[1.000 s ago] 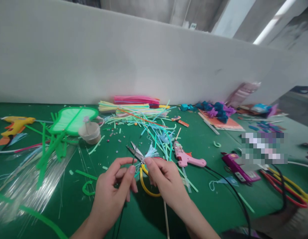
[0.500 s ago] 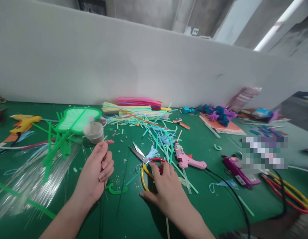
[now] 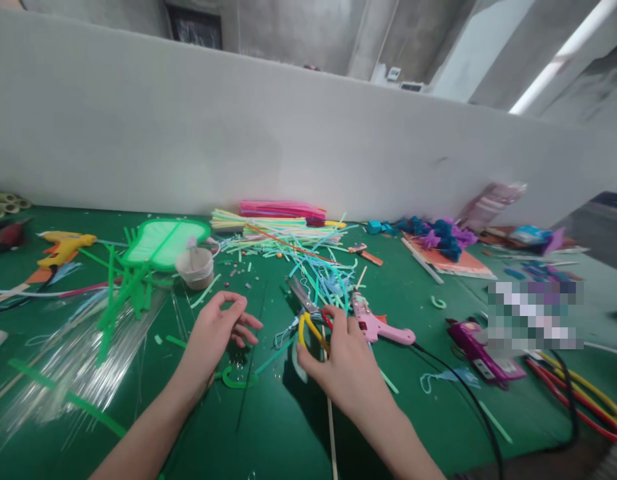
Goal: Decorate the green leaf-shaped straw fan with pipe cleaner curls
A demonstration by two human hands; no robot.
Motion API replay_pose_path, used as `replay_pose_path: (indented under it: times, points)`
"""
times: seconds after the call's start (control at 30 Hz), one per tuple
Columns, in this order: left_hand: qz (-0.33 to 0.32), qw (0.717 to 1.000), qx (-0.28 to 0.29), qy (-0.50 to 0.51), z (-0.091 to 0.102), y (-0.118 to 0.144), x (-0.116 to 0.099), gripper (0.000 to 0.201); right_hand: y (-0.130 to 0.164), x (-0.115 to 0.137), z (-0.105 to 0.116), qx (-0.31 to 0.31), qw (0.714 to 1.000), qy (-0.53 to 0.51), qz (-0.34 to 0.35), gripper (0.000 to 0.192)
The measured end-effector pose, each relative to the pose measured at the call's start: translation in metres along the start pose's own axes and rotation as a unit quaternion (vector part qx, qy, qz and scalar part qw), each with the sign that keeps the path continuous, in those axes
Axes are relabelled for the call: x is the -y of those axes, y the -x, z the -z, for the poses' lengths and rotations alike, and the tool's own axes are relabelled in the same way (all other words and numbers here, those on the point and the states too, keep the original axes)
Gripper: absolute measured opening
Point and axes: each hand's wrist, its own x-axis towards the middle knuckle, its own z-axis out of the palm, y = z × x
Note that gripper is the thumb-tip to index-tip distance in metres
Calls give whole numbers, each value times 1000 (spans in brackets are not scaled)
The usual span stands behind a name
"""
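My right hand [image 3: 346, 360] grips a pair of scissors [image 3: 303, 332] by its yellow and red handles. The blades point away from me over the green table and look nearly closed, slightly blurred. To the left, my left hand [image 3: 219, 330] hovers with loose, parted fingers, and I see nothing in it. Below its fingers lies a green hook-shaped piece [image 3: 238, 380]. Just beyond the scissors is a tangle of light-blue tassels and strips [image 3: 333, 287]. A pink glue gun [image 3: 386, 331] rests close to my right hand.
Behind the left hand stand a small cup [image 3: 196, 270] and a green-framed panel [image 3: 163, 243]. Clear thin rods [image 3: 123, 333] and a yellow glue gun [image 3: 63, 247] lie left. Bundled pipe cleaners [image 3: 283, 213] sit by the white partition [image 3: 288, 140]. A purple device [image 3: 483, 353] lies right.
My right hand has raised and tilted the scissors, and their blades have come closer together. My left hand has shifted right, its curled fingers loosening apart.
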Motion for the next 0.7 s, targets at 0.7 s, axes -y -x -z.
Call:
replay_pose_path:
  times: [0.7]
  points:
    - [-53, 986, -78, 141, 7, -7, -5, 19, -104, 65, -42, 154, 983, -8, 100, 18]
